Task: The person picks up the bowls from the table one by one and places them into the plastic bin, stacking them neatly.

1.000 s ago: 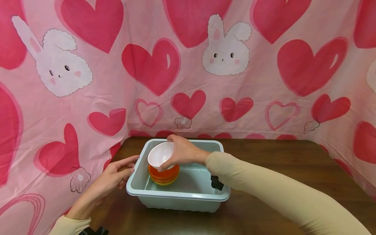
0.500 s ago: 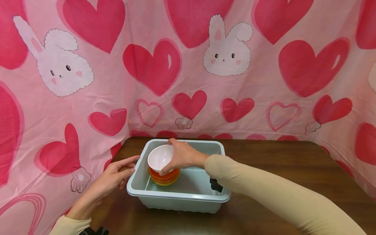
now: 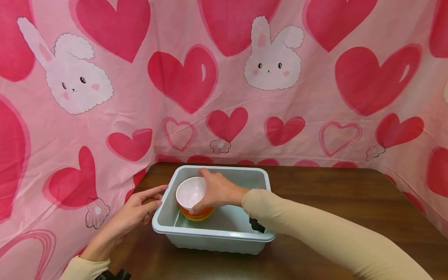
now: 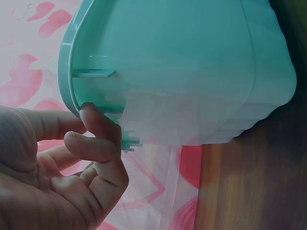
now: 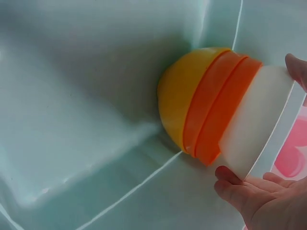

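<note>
A white bowl (image 3: 190, 192) is tilted in the head view, its inside facing me. My right hand (image 3: 218, 190) holds it by the rim, thumb on the near side and fingers on the far side. In the right wrist view, the white bowl (image 5: 261, 120) has its lower part inside the top orange bowl (image 5: 225, 115) of a stack. A yellow bowl (image 5: 184, 96) forms the bottom of that stack. The stack stands at the left end inside a pale blue-green plastic basin (image 3: 217, 234). My left hand (image 3: 134, 210) grips the basin's left rim, fingers curled at its lip (image 4: 72, 91).
The basin stands on a dark brown wooden table (image 3: 322, 202). Pink cloth with hearts and rabbits (image 3: 273, 97) hangs behind and at both sides. Small black devices (image 3: 257, 225) sit at the wrists.
My right hand has lowered the white bowl into the stack, so it now covers most of the top orange bowl. The left hand has stayed at the basin rim.
</note>
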A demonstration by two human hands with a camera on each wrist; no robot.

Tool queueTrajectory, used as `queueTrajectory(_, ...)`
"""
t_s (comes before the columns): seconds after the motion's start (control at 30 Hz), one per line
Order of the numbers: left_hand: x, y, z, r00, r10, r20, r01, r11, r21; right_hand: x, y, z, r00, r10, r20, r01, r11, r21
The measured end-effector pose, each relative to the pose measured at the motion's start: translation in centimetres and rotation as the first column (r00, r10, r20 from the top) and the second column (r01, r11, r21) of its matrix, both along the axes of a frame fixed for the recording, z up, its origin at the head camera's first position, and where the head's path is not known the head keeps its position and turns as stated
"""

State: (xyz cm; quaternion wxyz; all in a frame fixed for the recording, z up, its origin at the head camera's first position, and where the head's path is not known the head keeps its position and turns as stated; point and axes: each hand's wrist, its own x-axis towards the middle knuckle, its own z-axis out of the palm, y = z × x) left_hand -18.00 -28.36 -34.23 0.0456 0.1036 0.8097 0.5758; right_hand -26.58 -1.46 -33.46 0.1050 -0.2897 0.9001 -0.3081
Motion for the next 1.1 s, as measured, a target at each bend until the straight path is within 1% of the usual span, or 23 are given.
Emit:
queueTrajectory(0.47, 0.0, 0.0, 0.1, 1.000, 0.006, 0.031, -0.006, 1.000, 0.011, -0.2, -0.5, -0.8, 1.000, -0.005, -0.019, 0.005, 1.000, 0.011)
queueTrajectory(0.6, 0.0, 0.1, 0.0, 1.000, -0.012, 0.010, 0.012, 1.000, 0.023, 0.0, -0.7, -1.0, 1.000, -0.016, -0.015, 0.016, 1.000, 0.018)
queueTrajectory(0.7, 0.1, 0.1, 0.0, 1.000, -0.014, 0.002, 0.014, 1.000, 0.021, 0.2, -0.6, -1.2, 1.000, -0.025, -0.009, 0.026, 0.999, 0.027)
queueTrajectory(0.83, 0.1, 0.2, 0.0, 1.000, -0.005, 0.006, 0.005, 1.000, 0.010, 0.4, -0.6, -1.4, 0.999, -0.042, -0.002, 0.042, 0.998, 0.040)
queueTrajectory(1.1, 0.0, 0.1, 0.1, 1.000, 0.011, 0.029, -0.011, 1.000, 0.004, 0.4, -1.1, -1.6, 0.997, -0.063, -0.046, 0.065, 0.997, 0.047)
